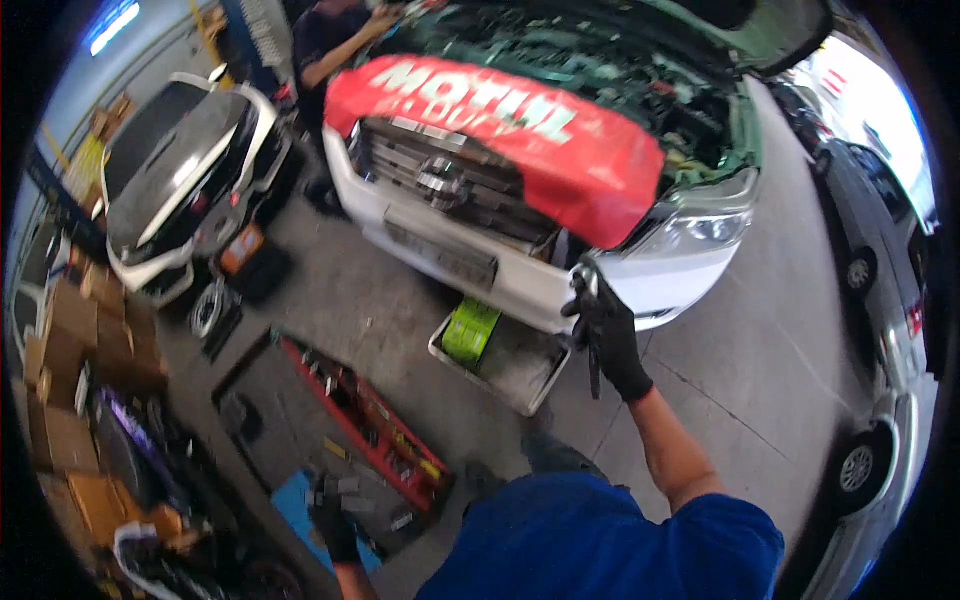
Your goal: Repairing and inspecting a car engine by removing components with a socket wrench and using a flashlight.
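My right hand [618, 350], in a black glove, is raised in front of the white car's bumper. It is closed around a long dark tool with a shiny metal head [588, 275]; blur hides its exact kind. Low on the left, my left hand [335, 525], also gloved in black, hangs over a blue sheet [296, 503] beside the tool tray. Greyish shapes lie by its fingers, and I cannot make out whether it grips any of them. A red cover [600, 180] drapes over the front of the white car [690, 270], whose hood is up.
A red tool tray [365, 415] with several tools stands on the floor at left. A metal pan [520, 385] holding a green box [470, 332] sits below the bumper. Cardboard boxes [75, 330] are stacked far left. Another person [325, 45] works at the engine bay. Cars [880, 210] line the right.
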Available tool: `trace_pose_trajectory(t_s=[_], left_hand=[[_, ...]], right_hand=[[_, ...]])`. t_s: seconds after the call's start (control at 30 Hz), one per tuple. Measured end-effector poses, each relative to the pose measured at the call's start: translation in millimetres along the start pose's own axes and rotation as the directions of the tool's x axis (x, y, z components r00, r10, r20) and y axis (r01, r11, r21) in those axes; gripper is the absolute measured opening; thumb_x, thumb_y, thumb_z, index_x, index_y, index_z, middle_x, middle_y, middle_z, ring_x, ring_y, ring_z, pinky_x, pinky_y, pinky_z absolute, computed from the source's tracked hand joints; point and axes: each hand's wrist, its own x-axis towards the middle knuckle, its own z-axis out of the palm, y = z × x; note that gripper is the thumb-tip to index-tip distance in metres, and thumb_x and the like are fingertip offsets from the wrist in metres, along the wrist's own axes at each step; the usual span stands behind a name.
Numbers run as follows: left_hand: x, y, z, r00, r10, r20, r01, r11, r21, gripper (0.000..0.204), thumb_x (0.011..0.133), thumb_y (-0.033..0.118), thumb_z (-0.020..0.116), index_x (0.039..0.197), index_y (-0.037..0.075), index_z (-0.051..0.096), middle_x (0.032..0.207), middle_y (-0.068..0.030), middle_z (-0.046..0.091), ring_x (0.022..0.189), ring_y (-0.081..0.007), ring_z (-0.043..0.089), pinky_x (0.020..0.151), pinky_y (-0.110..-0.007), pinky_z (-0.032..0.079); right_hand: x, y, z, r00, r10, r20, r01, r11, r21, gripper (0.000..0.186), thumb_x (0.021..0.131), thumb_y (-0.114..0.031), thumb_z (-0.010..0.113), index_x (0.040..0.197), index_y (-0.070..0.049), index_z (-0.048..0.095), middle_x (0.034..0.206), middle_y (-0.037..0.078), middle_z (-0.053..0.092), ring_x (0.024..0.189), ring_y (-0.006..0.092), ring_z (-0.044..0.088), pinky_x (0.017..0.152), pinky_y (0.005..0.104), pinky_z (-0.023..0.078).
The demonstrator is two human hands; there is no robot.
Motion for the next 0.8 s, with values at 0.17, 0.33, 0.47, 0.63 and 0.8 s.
trace_pose_trajectory(t_s=[0.17, 0.33, 0.47, 0.63, 0.8], left_hand=[[19.2, 143.7, 74.1, 0.888, 0.437, 0.141, -0.372, 0.865, -0.337, 0.038, 0.09, 0.015, 0.058, 0.125, 0.003, 0.058, 0.112, -0.009, 0.064, 0.09, -0.0248, 0.062, 0.079, -0.036, 0.05], [-23.0, 250.8, 124.4, 0.785, 0.055, 0.617, 0.582, 0.276, -0.765, 0.038, 0.1, 0.026, 0.054, 0.134, 0.009, 0.053, 0.105, 0.0005, 0.062, 0.074, -0.0061, 0.055, 0.061, -0.021, 0.045], [-60.1, 294.4, 158.5, 0.761, 0.087, 0.643, 0.597, 0.293, -0.746, 0.036, 0.101, 0.03, 0.051, 0.13, 0.009, 0.055, 0.093, 0.0034, 0.06, 0.061, -0.005, 0.049, 0.05, -0.019, 0.04], [-143.0, 356.3, 219.8, 0.834, 0.197, 0.516, 0.308, 0.609, -0.731, 0.03, 0.101, 0.022, 0.053, 0.12, 0.0, 0.061, 0.074, 0.0019, 0.052, 0.062, -0.0048, 0.043, 0.055, -0.023, 0.038], [-225.1, 422.2, 291.2, 0.777, 0.358, 0.518, 0.273, 0.549, -0.79, 0.026, 0.098, 0.018, 0.059, 0.116, 0.0, 0.063, 0.074, 0.0015, 0.053, 0.065, -0.0055, 0.046, 0.056, -0.023, 0.038]], right_hand=[[-107.0, 8.9, 50.2, 0.951, 0.205, 0.23, -0.243, 0.958, 0.15, 0.045, 0.102, -0.022, 0.048, 0.146, -0.014, 0.043, 0.088, 0.004, 0.065, 0.061, 0.0067, 0.056, 0.054, 0.0229, 0.047], [-152.6, -5.0, 15.7, 0.987, -0.061, 0.15, 0.078, 0.991, -0.109, 0.05, 0.096, -0.012, 0.053, 0.145, -0.016, 0.044, 0.099, 0.007, 0.067, 0.074, 0.0132, 0.061, 0.066, 0.029, 0.052], [-177.1, 0.1, -49.8, 0.987, -0.163, 0.008, 0.162, 0.969, -0.189, 0.053, 0.094, -0.01, 0.055, 0.145, -0.017, 0.045, 0.104, 0.012, 0.066, 0.076, 0.0174, 0.062, 0.068, 0.0326, 0.052], [-229.3, 13.9, -151.7, 0.989, -0.088, -0.12, 0.076, 0.992, -0.106, 0.05, 0.095, -0.01, 0.055, 0.144, -0.014, 0.047, 0.105, 0.012, 0.066, 0.076, 0.0163, 0.062, 0.068, 0.0309, 0.052], [-269.5, 14.7, -247.2, 0.868, -0.175, -0.465, 0.13, 0.983, -0.128, 0.042, 0.099, -0.013, 0.053, 0.14, -0.007, 0.05, 0.094, 0.004, 0.066, 0.069, 0.0069, 0.057, 0.06, 0.0246, 0.05]])
